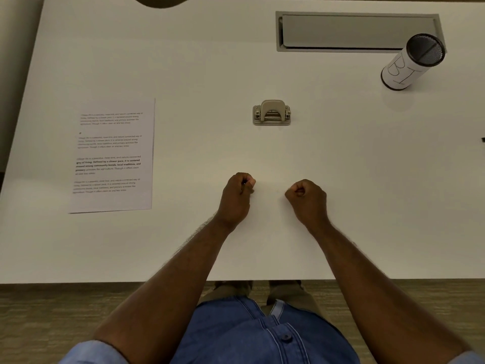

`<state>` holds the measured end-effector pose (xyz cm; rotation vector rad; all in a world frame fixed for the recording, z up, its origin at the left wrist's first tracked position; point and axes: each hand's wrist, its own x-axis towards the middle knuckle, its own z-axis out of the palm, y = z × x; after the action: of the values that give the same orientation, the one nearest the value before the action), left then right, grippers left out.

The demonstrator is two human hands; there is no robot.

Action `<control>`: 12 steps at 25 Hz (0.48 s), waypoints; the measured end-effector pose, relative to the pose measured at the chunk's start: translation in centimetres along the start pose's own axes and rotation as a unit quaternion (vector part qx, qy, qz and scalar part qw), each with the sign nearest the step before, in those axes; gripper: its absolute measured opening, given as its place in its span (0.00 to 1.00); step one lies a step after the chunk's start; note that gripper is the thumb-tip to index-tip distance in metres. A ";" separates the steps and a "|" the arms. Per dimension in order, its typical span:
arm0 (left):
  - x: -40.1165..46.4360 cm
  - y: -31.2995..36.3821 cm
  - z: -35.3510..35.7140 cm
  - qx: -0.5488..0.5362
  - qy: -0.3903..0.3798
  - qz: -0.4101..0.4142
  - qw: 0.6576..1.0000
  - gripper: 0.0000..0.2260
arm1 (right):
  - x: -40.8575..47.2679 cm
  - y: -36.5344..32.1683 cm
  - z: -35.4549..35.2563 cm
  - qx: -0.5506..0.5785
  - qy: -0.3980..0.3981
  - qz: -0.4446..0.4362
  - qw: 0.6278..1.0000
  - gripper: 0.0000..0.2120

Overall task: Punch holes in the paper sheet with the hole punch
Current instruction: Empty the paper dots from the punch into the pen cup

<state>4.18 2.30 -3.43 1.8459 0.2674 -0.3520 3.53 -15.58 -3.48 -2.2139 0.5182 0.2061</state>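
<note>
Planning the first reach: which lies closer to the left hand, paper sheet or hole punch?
The hole punch, straight ahead; the paper sheet lies farther left of the left hand.

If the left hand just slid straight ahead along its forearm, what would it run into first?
Probably the hole punch. The left hand is a fist pointing up and slightly right; only bare table lies between, though it might pass just left.

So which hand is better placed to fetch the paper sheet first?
Left, probably. The paper sheet lies flat on the table's left side, nearer the left hand. The right hand is farther off, nearer the hole punch. Both hands are fisted, holding nothing.
</note>
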 end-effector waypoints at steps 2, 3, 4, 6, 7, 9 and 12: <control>0.0 0.0 -0.2 0.000 0.001 -0.005 1.000 0.06 | 0.0 0.2 -0.5 0.036 0.002 0.028 0.999 0.03; 0.0 0.0 -0.2 0.000 0.002 -0.010 1.000 0.06 | 0.1 0.2 -0.6 0.042 -0.003 0.024 0.999 0.04; 0.0 0.0 -0.3 0.000 0.002 -0.016 1.000 0.06 | 0.2 0.2 -0.5 0.045 -0.011 0.016 0.999 0.04; -0.1 0.0 -0.3 -0.001 0.001 -0.024 1.000 0.06 | 0.4 0.1 -0.2 0.028 -0.035 -0.007 0.999 0.03; -0.1 0.0 -0.3 -0.001 0.001 -0.024 1.000 0.06 | 0.4 -0.1 0.0 0.013 -0.044 -0.022 0.999 0.03; -0.2 0.0 -0.4 0.001 0.001 -0.026 1.000 0.06 | 0.5 -0.4 0.3 -0.005 -0.051 -0.043 0.998 0.04; -0.2 -0.1 -0.5 0.004 0.003 -0.031 1.000 0.06 | 1.0 -0.9 0.7 -0.043 -0.050 -0.059 0.996 0.03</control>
<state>3.98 2.80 -3.29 1.8495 0.3291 -0.3902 4.81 -14.80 -3.58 -2.2954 0.3283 0.2793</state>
